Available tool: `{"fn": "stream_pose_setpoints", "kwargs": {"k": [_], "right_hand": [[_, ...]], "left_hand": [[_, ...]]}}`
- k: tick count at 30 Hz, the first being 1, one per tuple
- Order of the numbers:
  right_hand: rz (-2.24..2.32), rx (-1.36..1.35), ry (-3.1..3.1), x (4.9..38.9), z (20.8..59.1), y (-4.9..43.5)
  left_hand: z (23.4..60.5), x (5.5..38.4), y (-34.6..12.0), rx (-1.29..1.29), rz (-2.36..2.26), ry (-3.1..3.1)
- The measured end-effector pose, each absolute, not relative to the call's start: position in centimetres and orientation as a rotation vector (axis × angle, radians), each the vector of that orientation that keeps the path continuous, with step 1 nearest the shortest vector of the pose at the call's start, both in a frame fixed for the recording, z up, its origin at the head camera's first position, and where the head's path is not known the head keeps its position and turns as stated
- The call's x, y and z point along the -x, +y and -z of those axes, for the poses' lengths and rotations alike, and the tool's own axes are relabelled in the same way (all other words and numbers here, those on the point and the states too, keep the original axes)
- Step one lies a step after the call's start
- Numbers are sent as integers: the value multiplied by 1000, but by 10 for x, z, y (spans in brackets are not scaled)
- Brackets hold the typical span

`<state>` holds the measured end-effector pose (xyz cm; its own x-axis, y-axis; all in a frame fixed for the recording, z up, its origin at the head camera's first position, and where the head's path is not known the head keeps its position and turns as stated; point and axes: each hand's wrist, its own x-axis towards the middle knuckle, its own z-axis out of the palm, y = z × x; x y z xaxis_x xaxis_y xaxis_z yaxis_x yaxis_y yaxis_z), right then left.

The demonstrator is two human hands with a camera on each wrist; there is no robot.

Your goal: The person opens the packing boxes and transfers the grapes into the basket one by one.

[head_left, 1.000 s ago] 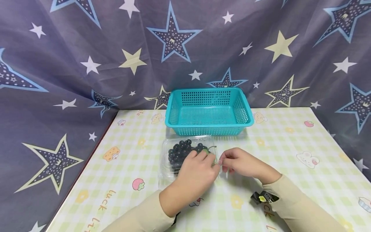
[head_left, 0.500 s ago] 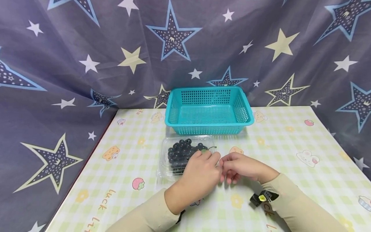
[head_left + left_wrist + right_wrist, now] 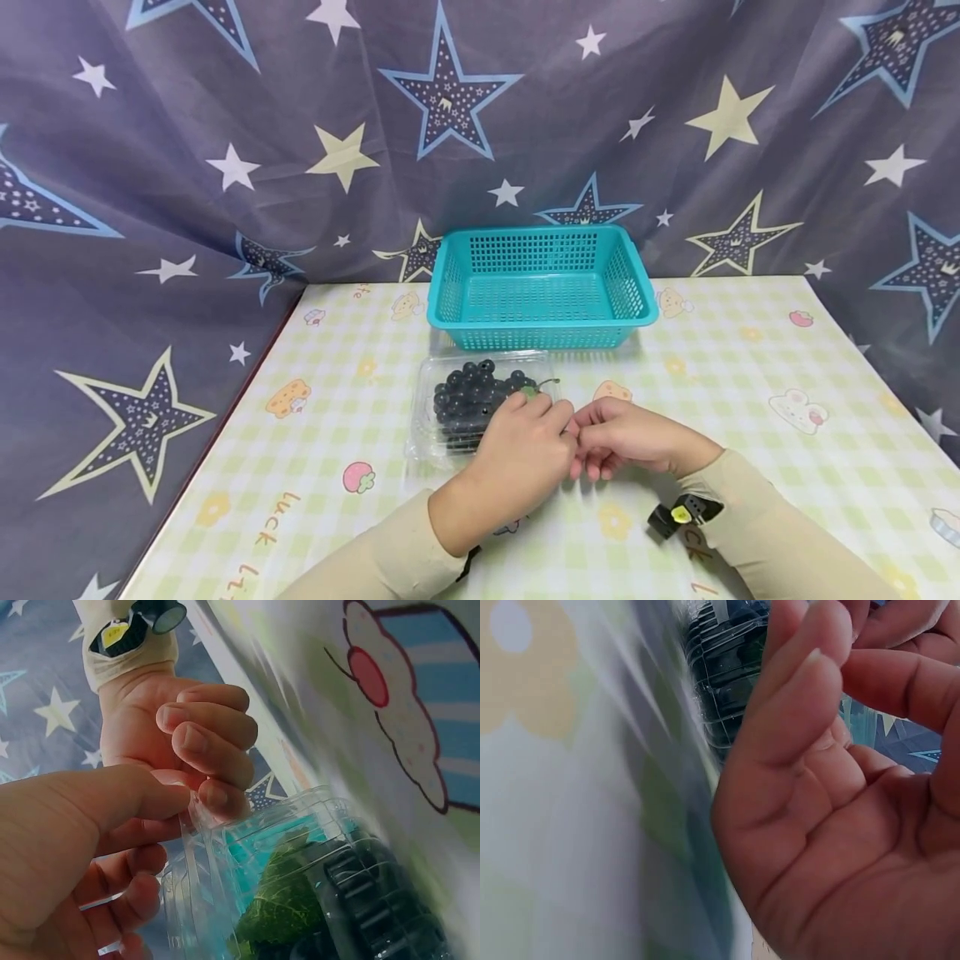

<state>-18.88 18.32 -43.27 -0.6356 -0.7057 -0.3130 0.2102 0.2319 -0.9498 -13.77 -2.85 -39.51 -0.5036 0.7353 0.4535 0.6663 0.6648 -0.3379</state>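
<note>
A clear plastic clamshell box [image 3: 423,429] holds a bunch of dark grapes [image 3: 468,396] with a green stem and a leaf [image 3: 281,892]. Its lid lies over the fruit. At the box's right edge, my left hand [image 3: 525,450] pinches the plastic rim between thumb and forefinger, as the left wrist view shows. My right hand [image 3: 630,433] meets it there, fingertips right beside the left ones, pinching the same edge with its fingers curled. In the right wrist view, the right palm [image 3: 855,825] is turned toward the camera, and part of the box [image 3: 724,682] shows behind the fingers.
Behind the box stands a turquoise plastic basket [image 3: 540,333], with nothing inside. A checked, cartoon-printed cloth [image 3: 742,367] covers the table. A dark star-patterned curtain [image 3: 300,100] hangs at the back and sides.
My left hand has shifted slightly right and toward me, uncovering more of the grapes. My right hand has dropped a little, its fingertips drawing closer to the left hand. The box stays almost still.
</note>
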Motion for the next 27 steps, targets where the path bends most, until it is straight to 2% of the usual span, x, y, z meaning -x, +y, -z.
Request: {"fn": "stream_pose_setpoints", "kwargs": {"k": [27], "right_hand": [[1504,528,1835,188,433,178]], "left_hand": [[395,138,-28,1058,-215,-2288]]}}
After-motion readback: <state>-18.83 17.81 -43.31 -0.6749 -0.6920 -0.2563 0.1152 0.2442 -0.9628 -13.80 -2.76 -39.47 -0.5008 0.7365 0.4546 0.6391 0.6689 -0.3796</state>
